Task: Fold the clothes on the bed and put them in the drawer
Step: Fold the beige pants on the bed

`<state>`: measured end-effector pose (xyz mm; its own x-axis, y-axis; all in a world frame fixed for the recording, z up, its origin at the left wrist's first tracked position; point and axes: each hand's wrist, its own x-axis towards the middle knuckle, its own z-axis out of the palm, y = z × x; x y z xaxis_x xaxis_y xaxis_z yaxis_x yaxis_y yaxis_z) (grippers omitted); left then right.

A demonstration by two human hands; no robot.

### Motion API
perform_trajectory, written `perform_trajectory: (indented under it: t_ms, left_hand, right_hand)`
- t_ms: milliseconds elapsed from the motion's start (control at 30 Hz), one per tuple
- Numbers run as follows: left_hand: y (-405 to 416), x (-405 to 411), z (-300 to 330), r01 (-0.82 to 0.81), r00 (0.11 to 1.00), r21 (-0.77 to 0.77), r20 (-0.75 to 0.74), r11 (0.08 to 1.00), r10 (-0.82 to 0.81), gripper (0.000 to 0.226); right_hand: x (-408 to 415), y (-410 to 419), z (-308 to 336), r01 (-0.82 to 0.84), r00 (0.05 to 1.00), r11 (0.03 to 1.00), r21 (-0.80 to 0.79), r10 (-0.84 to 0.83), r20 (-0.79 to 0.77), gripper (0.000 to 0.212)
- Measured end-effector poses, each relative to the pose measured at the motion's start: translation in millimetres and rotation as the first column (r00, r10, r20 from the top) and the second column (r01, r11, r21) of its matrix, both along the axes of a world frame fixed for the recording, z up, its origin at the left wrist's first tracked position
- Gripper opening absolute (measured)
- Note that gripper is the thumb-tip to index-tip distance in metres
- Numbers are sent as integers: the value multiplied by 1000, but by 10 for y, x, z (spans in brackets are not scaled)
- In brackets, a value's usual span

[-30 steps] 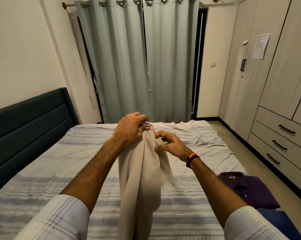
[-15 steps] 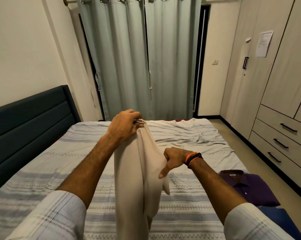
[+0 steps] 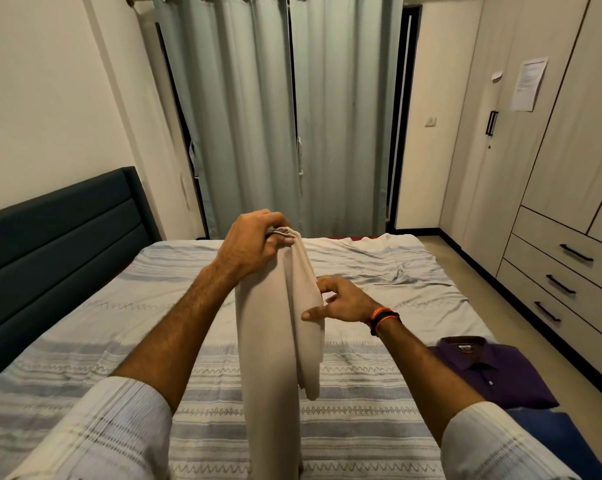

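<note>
I stand at the bed [image 3: 379, 427], headboard [image 3: 60, 237] to my left, curtains [image 3: 285, 116] beyond its far side, drawers [image 3: 569, 271] along the right wall. My left hand [image 3: 251, 247] holds trousers [image 3: 279, 341] over the bed; my right hand [image 3: 344, 301] touches their right edge. A folded shirt [image 3: 493, 372] lies on the bed's right side.

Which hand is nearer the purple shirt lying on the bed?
Right. The right hand touches the hanging beige garment just up-left of the purple shirt. The left hand grips the garment's top, higher and farther left, well away from the shirt.

Beige garment [image 3: 275, 341] and blue garment [image 3: 562, 441] run off-frame.
</note>
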<state>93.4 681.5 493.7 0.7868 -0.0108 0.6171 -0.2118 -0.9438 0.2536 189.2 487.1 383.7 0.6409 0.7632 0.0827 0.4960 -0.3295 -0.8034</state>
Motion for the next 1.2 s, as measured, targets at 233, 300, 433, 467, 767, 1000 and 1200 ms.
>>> perform_trajectory:
  t_ms: [233,300,433,467,767,1000,1200]
  left_hand:
    - [134,11,-44,-48,999,9,21,999,48,13]
    - [140,12,-84,-53,998,3,16,999,53,14]
    - [120,23,-104,-51,998,-11,26,999,51,14]
    - [120,27,-94,-55,998,-6,33,998,55,14]
    - [163,8,-70,-71,995,-23,70,997,73,12]
    - [131,15,-125,-48,997,-42,54,998,50,11]
    - [129,15,-126,-55,998,-37,39,998,56,12]
  right_hand:
    - [-10,-89,1,-116,990,993,-33,113,-89,53]
    - [-40,-91,34,-131,990,989,-73,127,-63,45]
    - [-98,-105,74,-161,983,985,-66,154,-97,35]
    - [-112,-99,94,-182,982,973,-143,174,-68,27]
    - [-214,-111,-245,-223,971,839,-497,236,-37,17]
    - [-202,-55,-101,-110,973,994,26,113,-199,40]
    - [-190,-42,-61,-121,983,992,-31,115,-141,42]
